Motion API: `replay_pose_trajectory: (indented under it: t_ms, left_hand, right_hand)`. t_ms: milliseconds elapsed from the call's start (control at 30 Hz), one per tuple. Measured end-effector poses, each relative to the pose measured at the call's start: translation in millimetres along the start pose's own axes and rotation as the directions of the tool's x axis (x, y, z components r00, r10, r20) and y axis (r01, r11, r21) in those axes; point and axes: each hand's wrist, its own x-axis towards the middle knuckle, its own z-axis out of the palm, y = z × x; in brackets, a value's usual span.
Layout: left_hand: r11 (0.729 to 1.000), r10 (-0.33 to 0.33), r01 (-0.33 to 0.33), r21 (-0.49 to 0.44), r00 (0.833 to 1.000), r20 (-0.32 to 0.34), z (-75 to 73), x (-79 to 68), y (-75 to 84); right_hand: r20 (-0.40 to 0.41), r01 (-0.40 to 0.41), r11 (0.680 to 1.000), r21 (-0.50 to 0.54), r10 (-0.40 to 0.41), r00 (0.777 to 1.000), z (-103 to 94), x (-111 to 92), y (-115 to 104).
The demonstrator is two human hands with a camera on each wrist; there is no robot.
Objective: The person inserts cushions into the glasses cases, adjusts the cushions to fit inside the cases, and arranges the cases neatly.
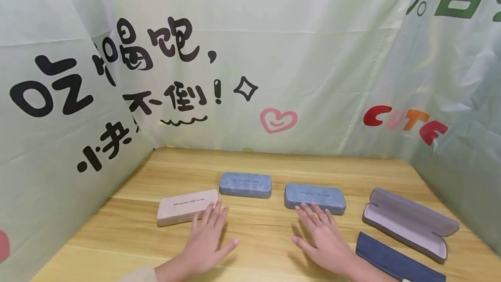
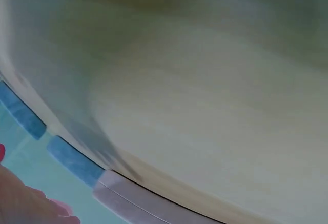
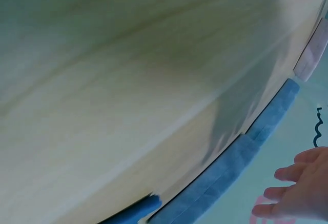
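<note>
My left hand (image 1: 205, 243) is held over the table with fingers spread, its fingertips overlapping the right end of a pink glasses case (image 1: 184, 209) in the head view. The fingers of my right hand (image 1: 324, 243) are extended too, and their tips overlap the front edge of a blue glasses case (image 1: 315, 198). Neither hand holds anything. A second blue glasses case (image 1: 245, 185) lies between these two, a little farther back. All three cases are closed. In the right wrist view, the right hand (image 3: 302, 188) appears above the table with separated fingers.
At the right, a grey-purple glasses case (image 1: 407, 225) lies open with its pale lining showing. In front of it lies a flat dark blue cloth pouch (image 1: 395, 258), close to my right forearm. Printed curtains (image 1: 325, 55) enclose the wooden table (image 1: 254, 247) at the back and both sides.
</note>
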Motion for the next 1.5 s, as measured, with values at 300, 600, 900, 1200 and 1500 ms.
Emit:
replay_pose_trajectory:
  t_ms: [300,600,900,1200,1500]
  left_hand:
    - [0.997,0.072,-0.071,-0.019,0.997,0.032,8.8,8.0,19.9]
    - [0.995,0.103,-0.102,-0.020,0.991,0.087,14.4,17.5,37.2]
    - [0.990,0.137,-0.130,-0.053,0.979,0.152,19.2,26.2,53.8]
    - [0.977,0.212,-0.213,-0.023,0.949,0.234,31.4,28.9,67.2]
    - [0.971,0.239,-0.230,-0.066,0.927,0.288,43.5,46.1,84.1]
  right_hand:
    - [0.065,-0.092,0.994,-0.062,0.096,0.993,-9.7,-12.2,14.8]
    - [0.112,-0.175,0.984,-0.034,0.178,0.978,-16.3,-26.1,35.7]
    - [0.149,-0.220,0.975,-0.029,0.222,0.964,-17.6,-37.8,56.9]
    - [0.238,-0.298,0.954,-0.023,0.295,0.925,-19.6,-49.7,75.6]
    - [0.329,-0.358,0.933,-0.012,0.342,0.880,-26.2,-56.8,95.4]
